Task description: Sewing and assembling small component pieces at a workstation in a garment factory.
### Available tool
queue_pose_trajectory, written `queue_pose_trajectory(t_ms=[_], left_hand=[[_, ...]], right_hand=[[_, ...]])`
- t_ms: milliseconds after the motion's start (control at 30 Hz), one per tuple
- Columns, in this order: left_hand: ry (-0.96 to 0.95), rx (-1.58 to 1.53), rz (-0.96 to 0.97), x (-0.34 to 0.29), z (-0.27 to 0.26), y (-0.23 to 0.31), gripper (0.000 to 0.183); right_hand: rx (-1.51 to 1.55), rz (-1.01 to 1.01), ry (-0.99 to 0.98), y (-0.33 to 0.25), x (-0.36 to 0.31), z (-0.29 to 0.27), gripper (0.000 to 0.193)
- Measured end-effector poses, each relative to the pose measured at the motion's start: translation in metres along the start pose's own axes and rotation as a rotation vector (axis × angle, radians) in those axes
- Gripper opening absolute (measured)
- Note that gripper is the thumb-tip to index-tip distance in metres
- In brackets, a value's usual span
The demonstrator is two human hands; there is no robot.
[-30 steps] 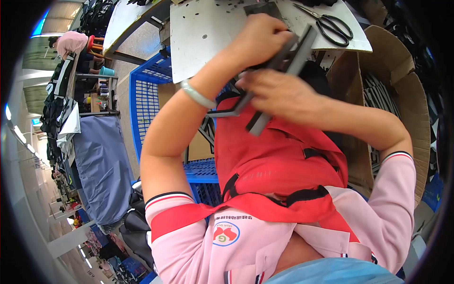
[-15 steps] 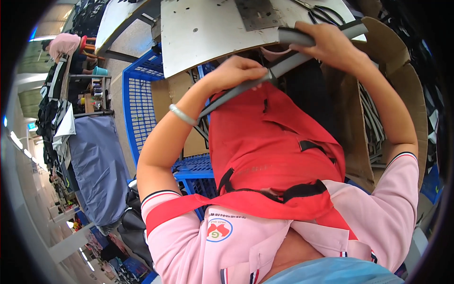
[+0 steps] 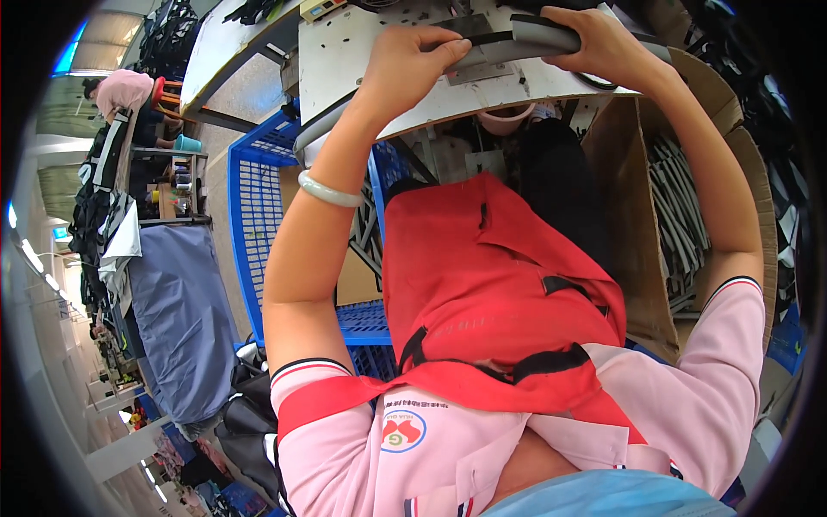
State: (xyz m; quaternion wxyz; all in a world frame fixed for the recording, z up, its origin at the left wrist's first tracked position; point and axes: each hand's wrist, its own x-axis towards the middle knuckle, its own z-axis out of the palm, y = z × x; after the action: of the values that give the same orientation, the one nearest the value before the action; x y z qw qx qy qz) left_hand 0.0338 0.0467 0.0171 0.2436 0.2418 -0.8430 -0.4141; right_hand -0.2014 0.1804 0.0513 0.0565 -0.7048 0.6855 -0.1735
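Observation:
A long grey-and-black strip (image 3: pixel 504 50) is stretched over the front of the white worktable (image 3: pixel 362 52). My left hand (image 3: pixel 409 69) is closed in a pinch on its upper edge, thumb against fingertips. Beyond my left wrist, a length of the strip hangs at the table's left corner. My right hand (image 3: pixel 599 43) grips a folded or overlapping part farther right, the thumb below and fingers above. Behind the strip lies a metal plate (image 3: pixel 487 73) set on the tabletop, partly covered by it.
A cardboard box (image 3: pixel 642 215) holding several grey strips (image 3: pixel 680 207) stands at my right. Blue plastic crates (image 3: pixel 263 224) are at my left. A red apron (image 3: pixel 500 267) covers my lap. Dark handles (image 3: pixel 594 83) show near the table edge. Another person (image 3: pixel 125 93) sits far left.
Both hands have moved up and farther over the table, carrying the strip off my lap. My left hand rose most, and the strip now lies across the metal plate.

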Motion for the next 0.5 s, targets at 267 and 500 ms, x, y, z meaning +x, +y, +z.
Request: queue_pose_trajectory(t_ms=[267,500], left_hand=[[-0.003,-0.062,-0.128,0.026,-0.002,-0.004,0.03],[0.016,-0.101,-0.131,0.033,-0.005,-0.008,0.028]], right_hand=[[-0.036,0.101,-0.083,0.01,0.015,-0.007,0.063],[-0.009,0.213,-0.158,-0.003,0.022,-0.019,0.069]])
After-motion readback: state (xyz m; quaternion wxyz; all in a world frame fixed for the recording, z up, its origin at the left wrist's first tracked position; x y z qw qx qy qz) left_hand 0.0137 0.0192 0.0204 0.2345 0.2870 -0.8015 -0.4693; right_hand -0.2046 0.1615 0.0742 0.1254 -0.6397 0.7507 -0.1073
